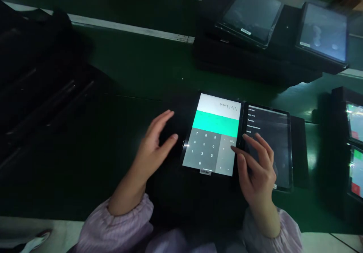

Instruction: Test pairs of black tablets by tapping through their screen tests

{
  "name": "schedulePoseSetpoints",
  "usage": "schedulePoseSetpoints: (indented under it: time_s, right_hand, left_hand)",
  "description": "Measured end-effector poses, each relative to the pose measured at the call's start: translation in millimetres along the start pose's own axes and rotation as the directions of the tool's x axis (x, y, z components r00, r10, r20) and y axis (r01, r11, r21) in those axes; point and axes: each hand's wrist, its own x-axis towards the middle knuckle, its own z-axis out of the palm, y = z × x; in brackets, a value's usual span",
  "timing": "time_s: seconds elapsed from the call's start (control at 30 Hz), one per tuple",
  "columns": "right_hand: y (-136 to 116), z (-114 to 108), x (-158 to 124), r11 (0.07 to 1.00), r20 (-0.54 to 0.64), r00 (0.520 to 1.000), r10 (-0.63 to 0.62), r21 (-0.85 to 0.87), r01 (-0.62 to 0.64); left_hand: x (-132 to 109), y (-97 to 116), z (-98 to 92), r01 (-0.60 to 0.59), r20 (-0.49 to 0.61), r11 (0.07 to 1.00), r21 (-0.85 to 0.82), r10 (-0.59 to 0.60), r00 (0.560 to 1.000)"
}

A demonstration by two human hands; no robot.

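A tablet lies flat in front of me, its screen lit with a calculator keypad and a teal band. To its left hovers my left hand, thumb and fingers apart, holding nothing. My right hand is over the tablet's right edge, the index fingertip near the operator column; whether it touches the glass I cannot tell. Its fingers are spread and hold nothing. Partly beneath that hand, a second tablet shows a dark menu with lines such as "Change Language".
Two more tablets rest on a black stack at the back right. Lit screens stand at the far right edge. Dark bulky items occupy the left of the green table. A shoe shows at bottom left.
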Motion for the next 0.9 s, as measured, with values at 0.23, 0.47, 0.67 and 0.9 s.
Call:
schedulePoseSetpoints:
  time_s: [0.23,0.47,0.67,0.9]
  right_hand:
    - [4.7,20.7,14.6,0.990,0.050,0.996,0.071,-0.124,-0.065]
    - [2.1,30.8,25.5,0.990,0.078,0.994,0.077,-0.122,-0.068]
    - [13.6,23.8,26.3,0.988,-0.044,0.997,0.058,-0.137,-0.064]
    - [18.0,10.4,24.4,0.993,-0.072,0.997,-0.001,-0.121,-0.007]
  left_hand:
    - [2.9,-3.8,-0.1,0.130,-0.177,0.990,0.052,-0.119,0.977]
    - [0.9,-0.3,2.3,0.195,-0.210,0.980,0.044,-0.182,0.961]
    - [-2.9,5.6,0.9,0.240,-0.206,0.970,0.045,-0.226,0.952]
    - [-5.5,7.7,1.0,0.243,-0.163,0.966,0.094,-0.226,0.960]
